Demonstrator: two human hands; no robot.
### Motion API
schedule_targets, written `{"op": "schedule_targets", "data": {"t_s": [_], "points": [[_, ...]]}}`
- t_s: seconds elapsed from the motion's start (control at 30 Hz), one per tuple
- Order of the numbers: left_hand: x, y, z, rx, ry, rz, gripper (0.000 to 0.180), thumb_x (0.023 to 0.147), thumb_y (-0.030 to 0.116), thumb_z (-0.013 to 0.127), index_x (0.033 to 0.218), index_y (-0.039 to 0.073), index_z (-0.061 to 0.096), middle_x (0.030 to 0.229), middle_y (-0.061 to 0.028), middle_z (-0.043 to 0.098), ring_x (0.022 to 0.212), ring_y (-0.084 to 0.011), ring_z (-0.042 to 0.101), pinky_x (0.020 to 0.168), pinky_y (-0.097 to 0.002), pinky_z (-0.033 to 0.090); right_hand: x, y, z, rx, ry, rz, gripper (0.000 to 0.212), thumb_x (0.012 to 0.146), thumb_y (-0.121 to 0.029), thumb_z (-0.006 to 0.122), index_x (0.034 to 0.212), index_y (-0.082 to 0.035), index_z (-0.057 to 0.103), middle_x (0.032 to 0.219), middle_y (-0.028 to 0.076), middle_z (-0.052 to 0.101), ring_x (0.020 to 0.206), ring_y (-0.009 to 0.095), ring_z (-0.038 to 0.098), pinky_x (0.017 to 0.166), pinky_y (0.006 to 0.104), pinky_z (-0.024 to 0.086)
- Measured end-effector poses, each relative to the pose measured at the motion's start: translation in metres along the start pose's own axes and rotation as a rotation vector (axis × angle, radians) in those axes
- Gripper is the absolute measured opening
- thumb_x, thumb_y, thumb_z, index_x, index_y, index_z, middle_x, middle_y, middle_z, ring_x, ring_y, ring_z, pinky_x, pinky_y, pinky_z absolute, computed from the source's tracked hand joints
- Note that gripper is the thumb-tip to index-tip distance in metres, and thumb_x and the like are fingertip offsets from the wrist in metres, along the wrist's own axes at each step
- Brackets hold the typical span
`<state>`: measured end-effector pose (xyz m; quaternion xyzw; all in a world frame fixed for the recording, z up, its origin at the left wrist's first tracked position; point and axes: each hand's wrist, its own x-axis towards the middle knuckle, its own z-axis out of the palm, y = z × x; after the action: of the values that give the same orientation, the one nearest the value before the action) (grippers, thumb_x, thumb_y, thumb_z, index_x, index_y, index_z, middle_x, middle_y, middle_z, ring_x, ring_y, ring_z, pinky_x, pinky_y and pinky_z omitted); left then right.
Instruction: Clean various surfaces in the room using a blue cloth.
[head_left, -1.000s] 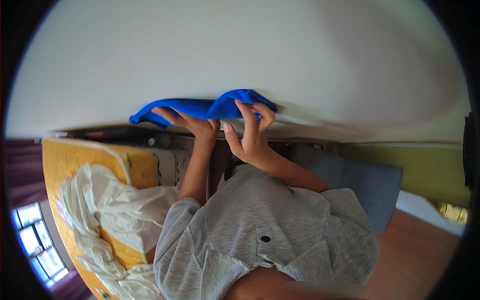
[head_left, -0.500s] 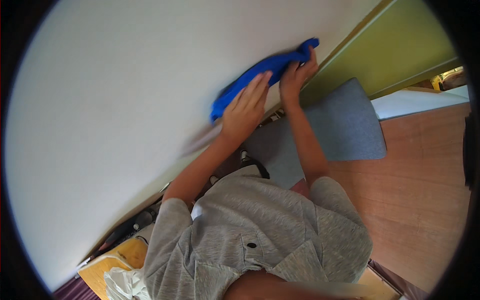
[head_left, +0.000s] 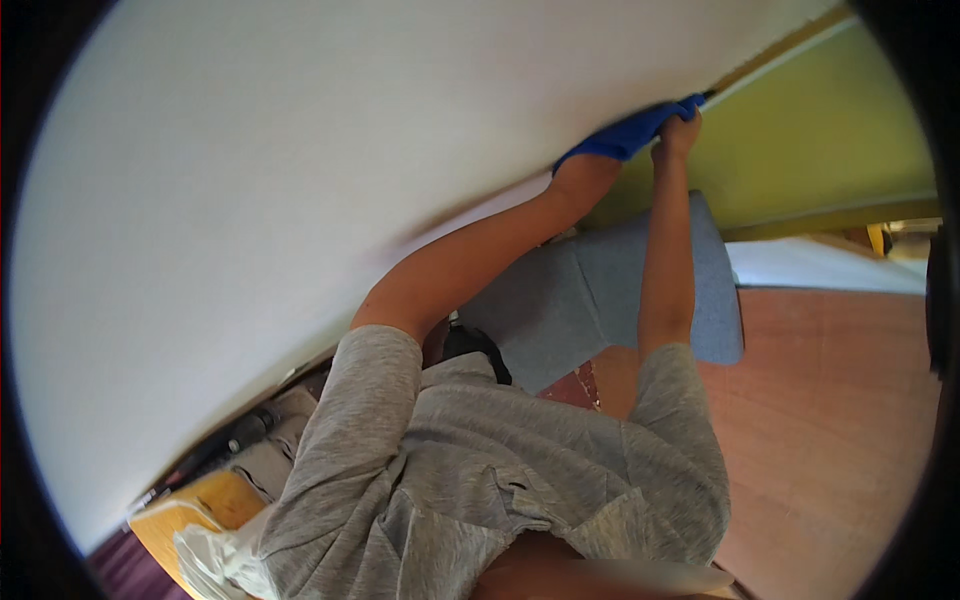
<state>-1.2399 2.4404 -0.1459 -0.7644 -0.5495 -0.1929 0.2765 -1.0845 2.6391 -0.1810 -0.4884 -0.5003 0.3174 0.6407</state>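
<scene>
A blue cloth [head_left: 628, 136] is stretched along the white wall [head_left: 250, 150], its far right end by the corner where the wall meets a yellow-green panel. My right hand [head_left: 682, 133] is closed around the cloth's right end. At the cloth's left part is my left hand [head_left: 588, 178], touching it; the cloth covers its fingers, so their grip cannot be seen. Both arms reach forward and to the right.
The yellow-green panel [head_left: 800, 140] runs along the far right. Below the hands lies a grey-blue cushioned seat [head_left: 540, 310], with a reddish-brown wooden surface [head_left: 830, 400] to its right. A white plastic bag [head_left: 215, 560] sits by a yellow wooden piece [head_left: 190, 515] at lower left.
Both hands and the cloth have moved right along the wall toward the corner. My left hand's fingers, earlier visible flat over the cloth, are now hidden by it.
</scene>
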Motion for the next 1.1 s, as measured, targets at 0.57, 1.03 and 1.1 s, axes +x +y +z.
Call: {"op": "schedule_targets", "data": {"t_s": [0.57, 1.03, 1.1], "points": [[-0.467, -0.081, -0.245, 0.168, -0.395, -0.636, 0.044, 0.08, 0.025, 0.055, 0.125, 0.022, 0.056, 0.125, 0.0085, 0.049, 0.114, -0.0138, 0.046, 0.089, -0.0412, 0.043, -0.489, -0.154, 0.131, 0.44, -0.724, 1.748, 0.028, 0.082, 0.003, 0.059, 0.108, -0.002, 0.048, 0.103, 0.014, 0.052, 0.103, 0.03, 0.052, 0.095, 0.0436, 0.047], [-0.679, -0.179, -0.4, 0.108, 0.793, -1.697, 0.047, 0.089, 0.028, 0.052, 0.12, -0.006, 0.045, 0.125, -0.0254, 0.041, 0.117, -0.0419, 0.041, 0.102, -0.0493, 0.028, -0.832, -0.307, 0.265, 0.391, -1.096, 2.201, 0.026, 0.077, 0.02, 0.049, 0.1, 0.007, 0.048, 0.108, 0.017, 0.052, 0.1, 0.031, 0.057, 0.088, 0.0394, 0.054], [-0.667, -0.19, -0.401, 0.096, 0.899, -1.809, 0.049, 0.089, 0.032, 0.052, 0.117, -0.008, 0.044, 0.122, -0.0269, 0.041, 0.116, -0.0423, 0.041, 0.1, -0.046, 0.03, -0.823, -0.299, 0.265, 0.373, -1.088, 2.207, 0.027, 0.077, 0.02, 0.049, 0.1, 0.007, 0.049, 0.107, 0.017, 0.052, 0.098, 0.031, 0.058, 0.087, 0.0383, 0.055]]}}
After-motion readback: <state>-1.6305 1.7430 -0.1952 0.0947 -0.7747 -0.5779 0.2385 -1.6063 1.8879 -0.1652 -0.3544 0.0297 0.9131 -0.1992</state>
